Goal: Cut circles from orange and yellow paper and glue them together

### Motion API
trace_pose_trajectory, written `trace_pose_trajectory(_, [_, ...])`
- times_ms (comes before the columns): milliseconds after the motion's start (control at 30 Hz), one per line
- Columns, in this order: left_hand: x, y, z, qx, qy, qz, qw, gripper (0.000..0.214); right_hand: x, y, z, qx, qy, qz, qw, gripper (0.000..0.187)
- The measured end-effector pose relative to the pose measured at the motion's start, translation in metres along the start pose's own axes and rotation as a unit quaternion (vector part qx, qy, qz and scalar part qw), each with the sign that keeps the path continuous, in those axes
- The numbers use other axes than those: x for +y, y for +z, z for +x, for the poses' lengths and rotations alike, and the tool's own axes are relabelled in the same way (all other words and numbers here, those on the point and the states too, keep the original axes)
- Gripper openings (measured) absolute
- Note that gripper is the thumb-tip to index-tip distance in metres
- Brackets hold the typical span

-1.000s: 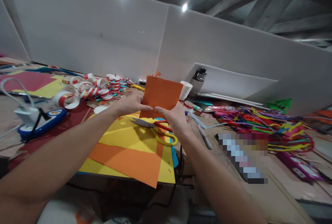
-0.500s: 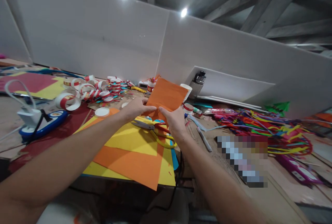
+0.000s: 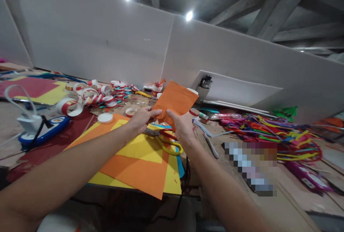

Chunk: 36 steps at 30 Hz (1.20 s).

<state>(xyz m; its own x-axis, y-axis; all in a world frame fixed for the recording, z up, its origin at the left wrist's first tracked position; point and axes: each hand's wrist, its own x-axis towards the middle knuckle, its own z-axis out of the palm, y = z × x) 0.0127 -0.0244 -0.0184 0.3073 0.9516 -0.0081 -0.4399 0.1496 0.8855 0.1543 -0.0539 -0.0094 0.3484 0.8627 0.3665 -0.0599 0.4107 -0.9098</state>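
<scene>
Between my two hands an orange sheet of paper (image 3: pixel 177 97) is raised above the table, its near edge pinched and bent. My left hand (image 3: pixel 143 119) grips its lower left corner between thumb and fingers. On the lower right, my right hand (image 3: pixel 182 126) pinches the same sheet with the thumb on top. Below them lie scissors with yellow and red handles (image 3: pixel 172 147), partly covered by my hands. Under the scissors, yellow paper (image 3: pixel 142 147) rests on a larger orange sheet (image 3: pixel 134 174).
Red-and-white paper rings (image 3: pixel 71 105) and a white lid (image 3: pixel 105 118) lie to the left, near a blue power strip (image 3: pixel 44 133). A dark-capped bottle (image 3: pixel 204 86) stands behind. Colourful pipe cleaners (image 3: pixel 268 128) and a pen (image 3: pixel 211 146) are on the right.
The orange sheet has tilted and turned slightly to the right. My left hand has shifted a little right and down, over the scissors' blades. Both hands keep hold of the sheet.
</scene>
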Motion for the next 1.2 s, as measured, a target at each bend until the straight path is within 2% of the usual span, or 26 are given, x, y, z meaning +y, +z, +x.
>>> trace_pose_trajectory(100, [0.005, -0.005, 0.006, 0.007, 0.005, 0.005, 1.000, 0.023, 0.000, -0.005, 0.005, -0.050, 0.010, -0.021, 0.998, 0.056])
trace_pose_trajectory(200, [0.013, -0.016, 0.014, 0.035, 0.025, -0.022, 0.999, 0.018, 0.000, -0.020, 0.013, -0.109, 0.071, -0.070, 0.989, 0.050])
trace_pose_trajectory(267, [0.020, -0.023, 0.021, 0.062, 0.033, -0.046, 0.996, 0.017, -0.003, -0.031, 0.018, -0.124, 0.098, -0.185, 0.970, 0.047])
trace_pose_trajectory(300, [0.023, -0.027, 0.023, 0.073, 0.041, -0.062, 0.995, 0.016, -0.007, -0.035, 0.018, -0.156, 0.084, -0.259, 0.950, 0.043])
trace_pose_trajectory(367, [0.028, -0.033, 0.028, 0.094, 0.047, -0.098, 0.990, 0.013, -0.016, -0.040, 0.014, -0.254, 0.043, -0.400, 0.880, 0.030])
trace_pose_trajectory(467, [0.037, -0.037, 0.031, 0.132, 0.031, -0.145, 0.980, 0.011, -0.029, -0.038, -0.002, -0.441, 0.019, -0.535, 0.720, 0.022])
trace_pose_trajectory(500, [0.039, -0.038, 0.031, 0.144, 0.023, -0.155, 0.977, 0.012, -0.032, -0.037, -0.008, -0.480, -0.008, -0.560, 0.675, 0.023])
trace_pose_trajectory(533, [0.041, -0.039, 0.031, 0.155, 0.016, -0.164, 0.974, 0.012, -0.034, -0.035, -0.015, -0.496, -0.034, -0.584, 0.642, 0.029])
trace_pose_trajectory(567, [0.043, -0.039, 0.031, 0.165, 0.012, -0.171, 0.971, 0.013, -0.035, -0.033, -0.021, -0.495, -0.051, -0.602, 0.624, 0.035])
trace_pose_trajectory(633, [0.046, -0.040, 0.031, 0.172, 0.012, -0.179, 0.969, 0.014, -0.034, -0.031, -0.030, -0.478, -0.070, -0.624, 0.614, 0.049])
trace_pose_trajectory(733, [0.047, -0.041, 0.031, 0.158, 0.021, -0.182, 0.970, 0.013, -0.030, -0.029, -0.034, -0.446, -0.058, -0.656, 0.606, 0.060])
trace_pose_trajectory(833, [0.047, -0.042, 0.032, 0.143, 0.035, -0.179, 0.973, 0.014, -0.027, -0.028, -0.029, -0.435, -0.040, -0.676, 0.593, 0.061])
trace_pose_trajectory(933, [0.047, -0.043, 0.033, 0.148, 0.042, -0.175, 0.973, 0.018, -0.025, -0.029, -0.023, -0.452, -0.044, -0.659, 0.599, 0.058])
trace_pose_trajectory(1000, [0.048, -0.045, 0.034, 0.153, 0.042, -0.182, 0.971, 0.019, -0.025, -0.031, -0.020, -0.444, -0.044, -0.644, 0.621, 0.065])
trace_pose_trajectory(1100, [0.051, -0.049, 0.036, 0.161, 0.043, -0.200, 0.965, 0.016, -0.027, -0.035, -0.016, -0.425, -0.069, -0.594, 0.680, 0.080])
trace_pose_trajectory(1200, [0.054, -0.053, 0.038, 0.183, 0.048, -0.207, 0.960, 0.014, -0.029, -0.036, -0.011, -0.405, -0.097, -0.520, 0.746, 0.061])
